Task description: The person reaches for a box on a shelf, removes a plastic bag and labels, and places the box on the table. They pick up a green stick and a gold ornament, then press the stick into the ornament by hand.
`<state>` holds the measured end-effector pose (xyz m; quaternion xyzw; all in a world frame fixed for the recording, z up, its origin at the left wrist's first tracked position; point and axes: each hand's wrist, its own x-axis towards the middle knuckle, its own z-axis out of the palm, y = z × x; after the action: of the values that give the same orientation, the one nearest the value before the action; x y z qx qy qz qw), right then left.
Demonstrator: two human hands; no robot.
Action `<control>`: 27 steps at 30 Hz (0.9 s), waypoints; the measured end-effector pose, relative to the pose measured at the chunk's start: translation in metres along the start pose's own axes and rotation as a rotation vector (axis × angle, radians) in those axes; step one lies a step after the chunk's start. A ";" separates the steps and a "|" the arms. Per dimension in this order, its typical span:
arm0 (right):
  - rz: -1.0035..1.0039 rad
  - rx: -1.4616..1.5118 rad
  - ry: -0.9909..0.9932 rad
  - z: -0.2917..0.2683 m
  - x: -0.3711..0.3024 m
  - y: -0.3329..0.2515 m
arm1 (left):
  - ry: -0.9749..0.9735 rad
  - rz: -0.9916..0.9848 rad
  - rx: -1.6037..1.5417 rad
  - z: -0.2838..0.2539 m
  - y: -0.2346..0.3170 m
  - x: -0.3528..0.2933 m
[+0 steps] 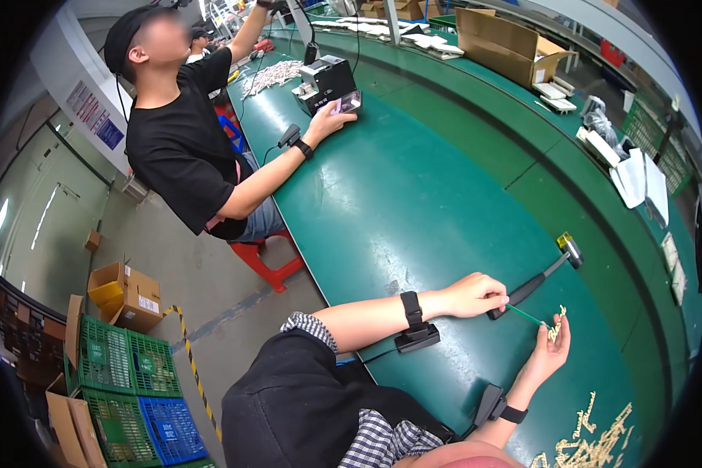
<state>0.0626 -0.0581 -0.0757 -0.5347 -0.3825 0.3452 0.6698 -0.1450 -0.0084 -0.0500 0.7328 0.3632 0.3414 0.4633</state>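
Note:
My left hand [476, 295] is closed around the end of a thin green stick [525, 314], which points toward my right hand. Between the fingers of my right hand [552, 355] is a small gold cut-out lettering piece [554, 331], held upright near the stick's far tip. Whether tip and piece touch, I cannot tell. Just beyond my left fingers lies a hammer [529, 290] with a black handle and a metal-and-yellow head. A pile of similar gold lettering pieces [597, 448] is spread on the green table [444, 210], nearer than my right hand.
At the far left a co-worker in black [183, 140] reaches one hand to a black machine [327, 82]. Small pale pieces [273, 76] lie beyond. An open carton [507, 47] and white parts [639, 179] line the right bench. Green crates [105, 355] stand left.

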 end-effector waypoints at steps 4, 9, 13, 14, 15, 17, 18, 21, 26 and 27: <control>0.019 0.024 0.001 -0.001 0.000 0.000 | 0.001 -0.026 -0.024 -0.002 0.000 0.001; 0.031 0.004 0.003 0.000 0.000 -0.007 | -0.013 -0.061 -0.031 -0.002 0.000 0.001; 0.031 0.024 0.011 0.000 0.000 -0.007 | 0.001 -0.048 -0.086 -0.001 0.000 0.001; 0.034 0.021 0.011 -0.001 -0.001 -0.006 | -0.012 -0.056 -0.085 -0.001 0.000 0.000; 0.035 0.026 0.010 -0.001 -0.001 -0.006 | -0.025 -0.062 -0.083 -0.002 0.000 0.000; 0.037 0.036 0.008 -0.002 -0.002 -0.005 | -0.021 -0.063 -0.102 -0.001 0.001 -0.001; 0.039 0.033 0.008 -0.002 -0.002 -0.004 | -0.016 -0.062 -0.119 -0.001 0.002 -0.001; 0.053 0.047 -0.014 -0.003 -0.003 -0.003 | -0.017 -0.060 -0.115 -0.002 0.000 -0.003; 0.015 0.017 -0.002 -0.003 0.000 -0.006 | -0.049 -0.090 -0.060 -0.003 0.001 0.002; 0.011 0.034 -0.005 -0.004 0.000 -0.007 | -0.059 -0.105 -0.052 -0.002 0.002 0.004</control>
<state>0.0662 -0.0610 -0.0697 -0.5245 -0.3752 0.3566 0.6760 -0.1444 -0.0049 -0.0470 0.7101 0.3783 0.3044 0.5099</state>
